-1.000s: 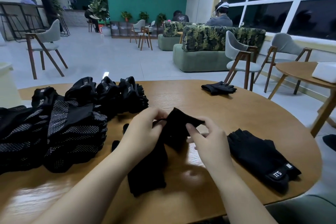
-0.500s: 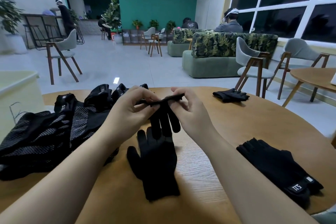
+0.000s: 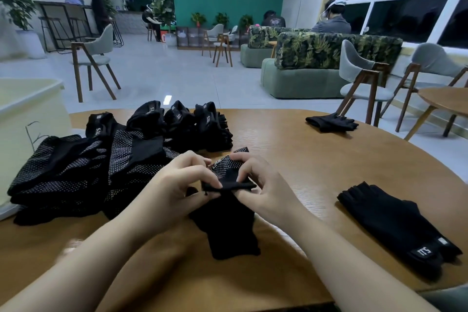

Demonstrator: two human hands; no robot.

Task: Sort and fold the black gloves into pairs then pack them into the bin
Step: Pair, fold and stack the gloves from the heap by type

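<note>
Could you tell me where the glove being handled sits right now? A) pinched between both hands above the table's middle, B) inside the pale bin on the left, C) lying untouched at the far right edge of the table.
A: the left hand and the right hand both pinch the glove between them over the wooden table.

Bare wooden table (image 3: pixel 291 149) runs open through the middle and far right, hemmed on the left by the heaped glove pile (image 3: pixel 101 159) and cream bin (image 3: pixel 27 109), with a glove pair (image 3: pixel 397 225) near right and a folded pair (image 3: pixel 330 121) far right.
</note>
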